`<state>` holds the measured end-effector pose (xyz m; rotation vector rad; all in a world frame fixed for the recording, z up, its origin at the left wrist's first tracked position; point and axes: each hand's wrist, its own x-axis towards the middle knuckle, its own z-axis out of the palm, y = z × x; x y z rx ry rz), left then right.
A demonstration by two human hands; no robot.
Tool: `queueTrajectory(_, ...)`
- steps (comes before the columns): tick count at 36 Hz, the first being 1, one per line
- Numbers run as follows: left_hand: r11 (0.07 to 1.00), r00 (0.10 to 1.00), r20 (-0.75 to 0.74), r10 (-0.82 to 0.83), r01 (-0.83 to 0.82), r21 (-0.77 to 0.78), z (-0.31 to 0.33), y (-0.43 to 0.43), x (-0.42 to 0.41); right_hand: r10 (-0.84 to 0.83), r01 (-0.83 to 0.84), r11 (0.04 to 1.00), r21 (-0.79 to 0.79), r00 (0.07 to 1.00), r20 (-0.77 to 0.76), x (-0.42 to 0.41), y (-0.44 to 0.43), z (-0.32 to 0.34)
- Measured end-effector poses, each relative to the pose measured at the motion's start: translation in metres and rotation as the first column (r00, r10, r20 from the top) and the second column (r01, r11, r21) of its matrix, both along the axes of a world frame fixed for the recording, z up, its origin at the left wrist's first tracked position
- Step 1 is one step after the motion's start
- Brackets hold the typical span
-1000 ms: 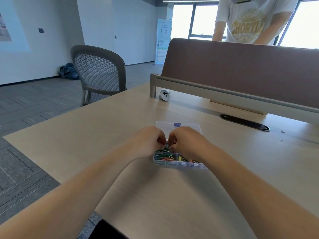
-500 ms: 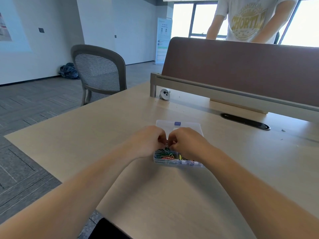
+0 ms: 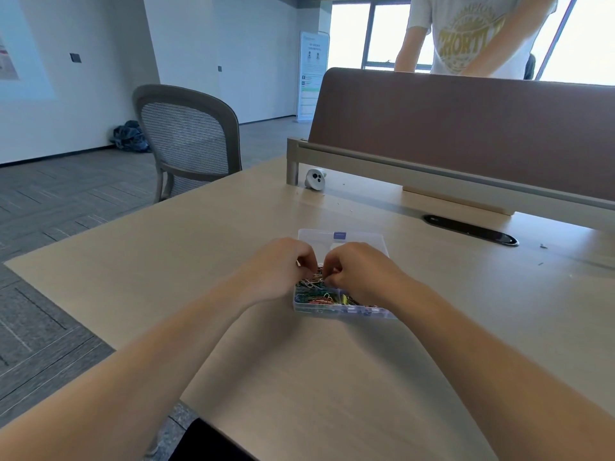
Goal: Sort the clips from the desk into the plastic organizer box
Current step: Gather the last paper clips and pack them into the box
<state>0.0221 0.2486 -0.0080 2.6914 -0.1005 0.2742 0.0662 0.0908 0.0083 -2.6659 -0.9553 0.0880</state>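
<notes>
A clear plastic organizer box (image 3: 332, 311) lies open on the wooden desk (image 3: 233, 261), its lid (image 3: 342, 237) folded back on the far side. Coloured paper clips (image 3: 321, 296) fill the near compartments. My left hand (image 3: 283, 267) and my right hand (image 3: 359, 271) hover over the box with fingers curled, fingertips meeting above the clips. Between them they pinch a small bunch of clips (image 3: 316, 281). The rest of the box is hidden under my hands.
A desk divider panel (image 3: 466, 128) runs along the far edge, with a small white camera (image 3: 315, 179) at its left end and a black cable slot (image 3: 471, 229). A mesh chair (image 3: 186, 141) stands to the left. A person in a white T-shirt (image 3: 472, 34) stands behind the divider.
Both hands stay over the box, fingertips working at the clips. The person behind the divider has shifted slightly to the left.
</notes>
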Motion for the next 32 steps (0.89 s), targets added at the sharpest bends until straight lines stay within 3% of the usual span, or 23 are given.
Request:
queueTrajectory(19,0.996,0.999,-0.036,0.029,-0.026,0.082,0.0000,0.0021,-0.0040,-0.042,0.042,0.999,-0.023,0.999,-0.011,0.0017,0.0019,-0.0054)
queueTrajectory(32,0.991,1.000,0.018,0.022,-0.024,0.131,-0.0044,0.0034,0.0017,-0.039,0.039,0.999,-0.003,0.999,0.000,0.0028,0.0032,-0.0028)
